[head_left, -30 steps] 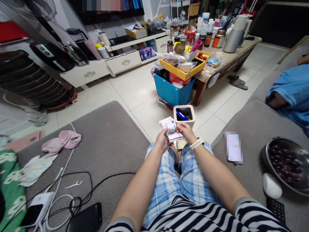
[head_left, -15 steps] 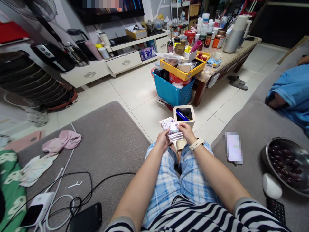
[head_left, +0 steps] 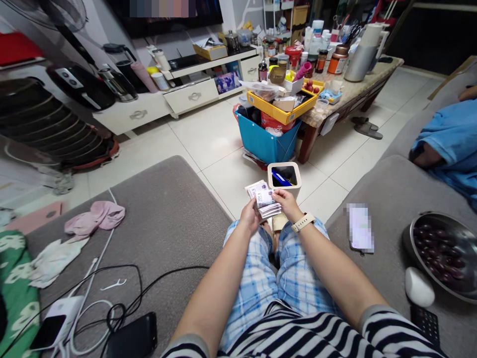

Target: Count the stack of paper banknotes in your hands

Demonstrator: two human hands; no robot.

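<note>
A wad of purple-and-white printed notes [head_left: 264,198], which look like banknotes, is held up above my knees between both hands. My left hand [head_left: 250,216] is closed round the left side of the wad. On the other side, my right hand [head_left: 287,203], with a beige watch on its wrist, pinches the right edge of the front note. Several folded layers hang below that note. Just beyond the notes stands a cream bin [head_left: 297,188] with something blue inside. The print is too small to read.
A blue crate [head_left: 266,140] with a yellow tray on top stands beside the cluttered coffee table [head_left: 346,99]. On the sofa to my right lie a phone [head_left: 360,228] and a steel bowl [head_left: 410,238] of dark fruit. Cables and a black phone [head_left: 133,335] lie left. Another person's leg shows right.
My right hand and the front note have shifted slightly left. Both hands keep their hold on the notes.
</note>
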